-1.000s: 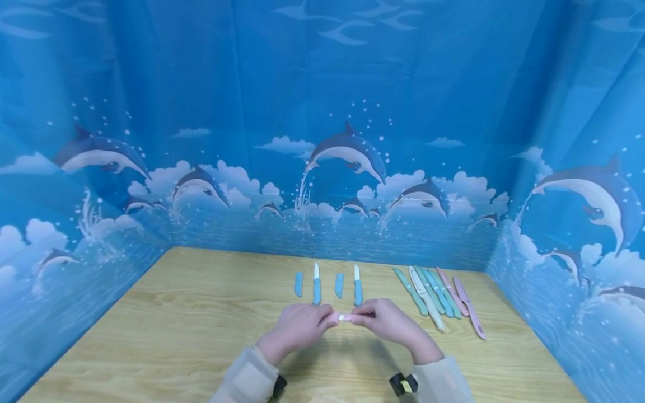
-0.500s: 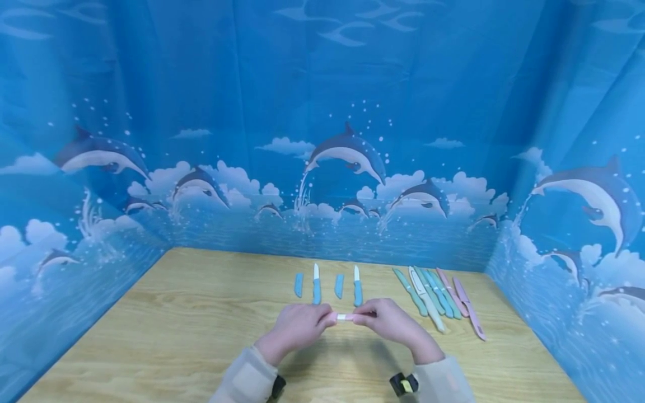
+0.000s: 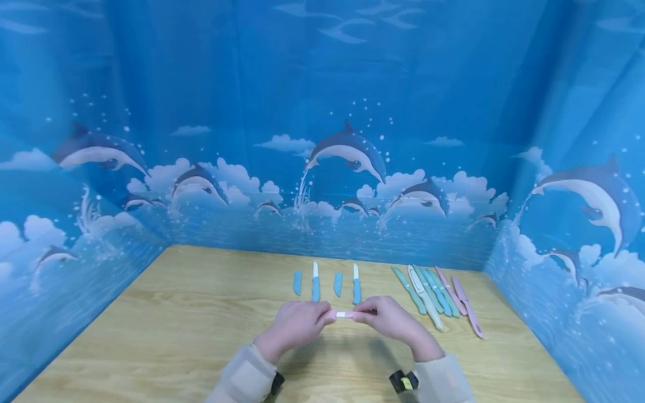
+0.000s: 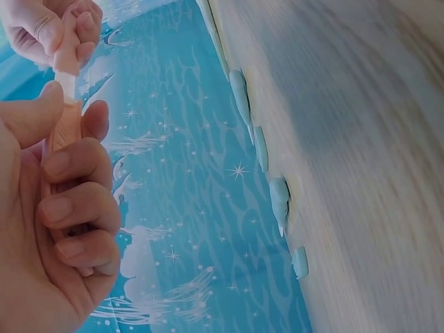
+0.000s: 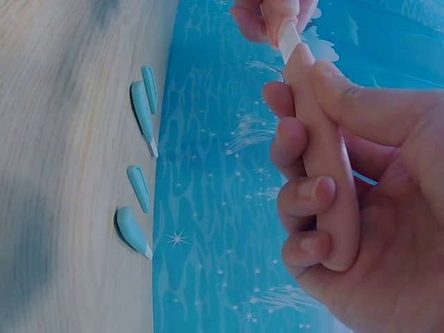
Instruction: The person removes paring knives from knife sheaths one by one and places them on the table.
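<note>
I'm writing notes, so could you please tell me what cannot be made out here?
Tip of the white blade: right wrist view, hidden by the left hand.
Middle of the pink sheath: left wrist view, behind that hand's fingers.
Bunched knives: head view, overlapping and too small to count surely.
Left sleeve: head view, cut by the bottom edge.

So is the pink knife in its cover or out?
Partly out: some white blade shows between the pink handle in the right hand and the pink cover in the left hand.

Pink-hdl knife (image 5: 326, 159) in R hand (image 5: 395, 215)
</note>
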### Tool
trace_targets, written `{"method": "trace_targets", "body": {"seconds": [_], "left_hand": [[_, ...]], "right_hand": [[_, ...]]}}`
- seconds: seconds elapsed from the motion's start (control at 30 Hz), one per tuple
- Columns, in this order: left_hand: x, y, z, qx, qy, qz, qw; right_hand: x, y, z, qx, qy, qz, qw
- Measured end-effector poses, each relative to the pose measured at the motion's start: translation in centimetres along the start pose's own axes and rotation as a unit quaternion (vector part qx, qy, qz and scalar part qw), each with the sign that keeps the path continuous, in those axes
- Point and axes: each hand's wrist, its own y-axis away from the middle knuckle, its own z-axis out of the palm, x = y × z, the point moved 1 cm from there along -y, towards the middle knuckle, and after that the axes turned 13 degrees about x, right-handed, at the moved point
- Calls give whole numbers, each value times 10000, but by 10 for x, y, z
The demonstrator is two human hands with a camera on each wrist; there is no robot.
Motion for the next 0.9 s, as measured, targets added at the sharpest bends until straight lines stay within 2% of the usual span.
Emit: {"method": "trace_targets", "body": {"seconds": [0.2, 0.6, 0.9], "left_hand": [[0, -1, 1, 2, -77, 43, 10000], [-2, -1, 1, -37, -38, -69, 10000], [-2, 0, 1, 6, 5, -70, 10000]], "right_hand": [[2, 2, 0, 18, -130, 27, 9999], [3, -1, 0, -6, -141, 108, 9998], [2, 2, -4, 58, -21, 109, 9999]]}}
